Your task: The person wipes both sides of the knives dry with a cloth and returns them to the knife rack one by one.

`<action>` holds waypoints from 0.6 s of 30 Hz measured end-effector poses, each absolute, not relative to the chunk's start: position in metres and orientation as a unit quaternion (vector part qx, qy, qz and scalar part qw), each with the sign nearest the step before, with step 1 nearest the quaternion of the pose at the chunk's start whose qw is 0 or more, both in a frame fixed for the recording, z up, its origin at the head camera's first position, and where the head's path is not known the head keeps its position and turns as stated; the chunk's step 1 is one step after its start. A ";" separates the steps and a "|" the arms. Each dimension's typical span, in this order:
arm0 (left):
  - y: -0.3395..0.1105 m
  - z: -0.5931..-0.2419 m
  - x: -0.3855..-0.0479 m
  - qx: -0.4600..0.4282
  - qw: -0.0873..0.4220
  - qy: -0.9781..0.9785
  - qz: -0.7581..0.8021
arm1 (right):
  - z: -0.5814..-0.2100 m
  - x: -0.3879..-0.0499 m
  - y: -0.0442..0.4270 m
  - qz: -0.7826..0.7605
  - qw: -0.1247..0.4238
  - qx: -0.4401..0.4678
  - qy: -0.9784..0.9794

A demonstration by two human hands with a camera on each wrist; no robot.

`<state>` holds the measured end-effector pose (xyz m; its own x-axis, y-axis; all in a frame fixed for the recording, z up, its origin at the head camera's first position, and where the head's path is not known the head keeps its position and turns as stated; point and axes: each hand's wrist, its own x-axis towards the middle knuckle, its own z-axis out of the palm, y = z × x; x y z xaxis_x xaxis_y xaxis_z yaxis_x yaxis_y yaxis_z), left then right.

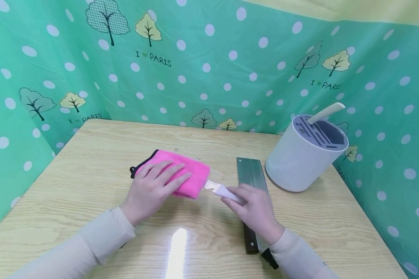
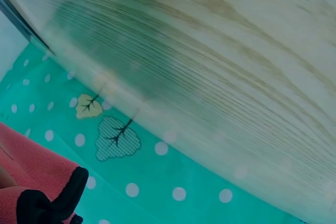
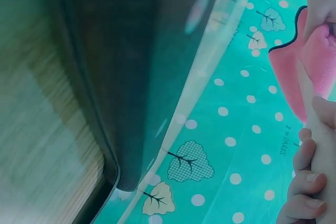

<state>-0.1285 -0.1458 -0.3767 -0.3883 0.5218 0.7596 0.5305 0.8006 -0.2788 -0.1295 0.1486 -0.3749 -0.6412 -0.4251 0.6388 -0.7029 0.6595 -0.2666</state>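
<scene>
My right hand (image 1: 253, 207) grips the white handle of a knife (image 1: 230, 194), its fingers wrapped around it in the right wrist view. Only a short, notched part of the blade shows; a folded pink cloth (image 1: 195, 174) with black edging hides the rest. My left hand (image 1: 157, 186) holds that cloth around the blade, fingers spread over the top; its thumb is hidden in the head view. Beneath my right hand and forearm lies a cleaver (image 1: 251, 174) with a black handle. Another black-handled knife (image 1: 269, 259) lies alongside it, partly covered by the right arm.
A white cylindrical knife block (image 1: 293, 159) stands at the table's right rear, a white handle (image 1: 326, 113) sticking up from it. Behind the wooden table (image 1: 101, 155) hangs a green dotted curtain (image 1: 195, 77). Light reflects off the table's front.
</scene>
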 end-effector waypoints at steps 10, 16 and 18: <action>-0.154 -0.379 -0.130 -0.306 0.454 -0.837 -0.010 | -0.374 -0.130 0.152 0.253 0.281 0.323 -0.868; -0.156 -0.381 -0.132 -0.306 0.462 -0.832 -0.009 | -0.374 -0.131 0.152 0.250 0.279 0.322 -0.869; -0.155 -0.381 -0.132 -0.307 0.463 -0.832 -0.010 | -0.374 -0.131 0.152 0.247 0.273 0.320 -0.873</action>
<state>-0.1321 -0.1551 -0.3807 -0.3834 0.5014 0.7756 0.5194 0.8115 -0.2679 -0.1313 0.1519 -0.3738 -0.6464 -0.4234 0.6348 -0.6933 0.6734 -0.2568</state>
